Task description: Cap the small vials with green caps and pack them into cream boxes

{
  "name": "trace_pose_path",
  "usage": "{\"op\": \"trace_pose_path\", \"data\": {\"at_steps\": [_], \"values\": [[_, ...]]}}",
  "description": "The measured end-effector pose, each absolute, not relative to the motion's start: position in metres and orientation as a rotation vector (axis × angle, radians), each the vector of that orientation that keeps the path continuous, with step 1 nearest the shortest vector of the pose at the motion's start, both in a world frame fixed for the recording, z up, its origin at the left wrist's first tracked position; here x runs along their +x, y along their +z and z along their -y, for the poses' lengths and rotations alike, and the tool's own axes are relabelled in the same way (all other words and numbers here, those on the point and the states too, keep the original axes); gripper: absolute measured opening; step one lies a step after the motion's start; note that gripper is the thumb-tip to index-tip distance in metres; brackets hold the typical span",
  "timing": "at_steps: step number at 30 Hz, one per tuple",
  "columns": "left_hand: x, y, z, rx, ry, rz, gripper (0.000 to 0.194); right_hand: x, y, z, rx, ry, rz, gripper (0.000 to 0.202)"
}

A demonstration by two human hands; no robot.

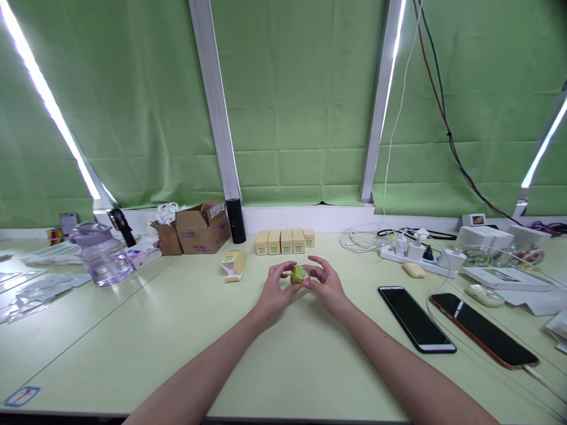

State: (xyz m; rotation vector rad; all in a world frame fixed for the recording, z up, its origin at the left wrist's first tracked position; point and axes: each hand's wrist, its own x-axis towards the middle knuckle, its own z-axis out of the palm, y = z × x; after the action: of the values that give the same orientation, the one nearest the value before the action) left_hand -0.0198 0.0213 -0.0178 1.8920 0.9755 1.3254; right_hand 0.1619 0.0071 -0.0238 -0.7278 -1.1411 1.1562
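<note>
A small olive-green object (299,274) with a clear, shiny part at its right side is held above the middle of the table; its exact kind is too small to make out. My left hand (278,289) grips it from the left between thumb and fingers. From the right, my right hand (326,285) pinches its clear end with thumb and fingertips. Beyond my hands, several small tan boxes (286,242) with green-and-white labels stand in a row. An opened tan box (234,265) lies to the left of that row, its flap folded out toward me.
At the back left are a brown carton (201,230), a black cylinder (235,221) and a purple water jug (103,257). Two phones (416,319) lie on the right, below a power strip (416,260) with tangled cables. Clear plastic bags (39,295) cover the far left.
</note>
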Motion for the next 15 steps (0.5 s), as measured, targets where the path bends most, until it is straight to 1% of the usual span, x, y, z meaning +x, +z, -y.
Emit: {"op": "trace_pose_path", "data": {"at_steps": [5, 10, 15], "values": [[-0.022, -0.021, -0.027, 1.903, 1.359, -0.998, 0.047, 0.162, -0.025, -0.009, -0.727, 1.179, 1.123, 0.074], [-0.024, -0.024, -0.032, 1.902, 1.359, -1.122, 0.049, 0.167, -0.028, -0.015, -0.869, 1.078, 1.034, 0.058], [-0.025, -0.025, -0.032, 1.932, 1.286, -1.237, 0.051, 0.169, -0.026, -0.014, -1.042, 1.012, 0.991, 0.049]]}}
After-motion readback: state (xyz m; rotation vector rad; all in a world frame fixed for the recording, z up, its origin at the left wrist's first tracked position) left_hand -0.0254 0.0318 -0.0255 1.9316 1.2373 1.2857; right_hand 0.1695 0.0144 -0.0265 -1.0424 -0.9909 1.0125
